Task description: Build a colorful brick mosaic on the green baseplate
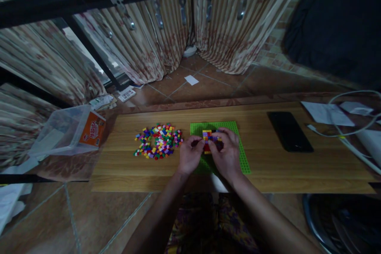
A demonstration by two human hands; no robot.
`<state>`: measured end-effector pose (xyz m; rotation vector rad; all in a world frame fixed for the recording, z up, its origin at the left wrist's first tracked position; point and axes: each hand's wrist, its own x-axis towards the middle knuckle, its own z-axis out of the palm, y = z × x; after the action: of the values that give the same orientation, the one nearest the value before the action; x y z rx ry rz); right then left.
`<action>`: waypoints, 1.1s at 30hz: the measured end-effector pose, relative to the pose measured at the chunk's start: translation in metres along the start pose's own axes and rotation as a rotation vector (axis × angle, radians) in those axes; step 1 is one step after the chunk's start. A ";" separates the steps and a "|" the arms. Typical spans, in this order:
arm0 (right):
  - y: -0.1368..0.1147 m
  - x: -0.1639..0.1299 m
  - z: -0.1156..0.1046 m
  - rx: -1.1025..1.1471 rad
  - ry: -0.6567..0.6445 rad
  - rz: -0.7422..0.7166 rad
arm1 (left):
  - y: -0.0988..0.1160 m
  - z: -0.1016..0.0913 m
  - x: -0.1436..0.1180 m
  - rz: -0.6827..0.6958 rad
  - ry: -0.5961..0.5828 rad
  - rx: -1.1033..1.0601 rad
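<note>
A small model of toy building bricks (207, 134), in yellow, red, orange and purple, stands on a green studded baseplate (244, 160). My left hand (189, 154) is at its left side, with thumb and forefinger pinched together against the bricks. Anything tiny between those fingertips is too small to make out. From the right, my right hand (228, 154) curls round the model, its thumb and fingers on the bricks. Both hands hide part of the model and the middle of the baseplate. Left of the baseplate lies a spread of loose, many-coloured bricks (163, 139).
The wooden table (119, 166) carries a black phone (290, 131) to the right, near a white cable (361, 127) and papers (324, 114). A clear plastic box (64, 131) with an orange label is beyond the table's left end. Striped curtains (149, 43) hang behind.
</note>
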<state>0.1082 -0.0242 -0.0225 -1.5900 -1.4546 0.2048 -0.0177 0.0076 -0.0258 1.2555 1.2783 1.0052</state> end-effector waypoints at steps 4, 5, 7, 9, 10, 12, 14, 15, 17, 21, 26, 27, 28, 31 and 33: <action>0.000 -0.002 0.004 -0.010 0.013 0.005 | 0.001 0.001 0.000 0.011 0.005 0.025; 0.000 -0.002 0.004 -0.006 0.015 0.008 | 0.001 0.001 0.001 0.010 0.009 0.025; 0.000 -0.002 0.005 0.000 0.021 0.019 | 0.001 0.002 0.001 0.007 0.017 0.028; -0.001 -0.001 0.006 0.005 0.030 0.032 | 0.001 0.002 0.000 0.000 0.021 0.024; -0.001 -0.001 0.006 0.008 0.034 0.036 | 0.001 0.002 0.000 -0.007 0.021 0.018; -0.001 -0.001 0.006 0.012 0.038 0.040 | 0.001 0.002 0.000 -0.033 0.016 -0.005; -0.001 -0.001 0.006 0.015 0.041 0.036 | 0.002 0.002 0.001 -0.067 0.007 -0.032; -0.001 -0.001 0.006 0.017 0.043 0.033 | 0.003 0.002 0.001 -0.085 0.003 -0.042; -0.001 -0.001 0.006 0.016 0.041 0.019 | 0.004 0.002 0.002 -0.113 -0.004 -0.051; 0.003 -0.002 0.005 -0.001 0.030 -0.021 | 0.002 0.004 -0.004 -0.107 0.017 -0.034; 0.008 -0.003 0.000 0.005 0.008 -0.064 | -0.003 -0.012 -0.031 0.016 0.052 0.035; 0.008 -0.004 -0.002 0.010 0.007 -0.069 | -0.004 -0.021 -0.039 0.040 0.075 0.068; 0.007 -0.005 -0.005 0.016 0.012 -0.072 | -0.005 -0.032 -0.045 0.060 0.109 0.112; 0.004 -0.011 -0.012 0.034 0.036 -0.081 | -0.008 -0.073 -0.060 0.074 0.265 0.291; 0.002 -0.017 -0.015 0.051 0.032 -0.079 | -0.011 -0.101 -0.064 0.054 0.382 0.433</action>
<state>0.1152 -0.0459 -0.0233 -1.4852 -1.4731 0.1680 -0.1244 -0.0473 -0.0182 1.4718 1.8385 1.0762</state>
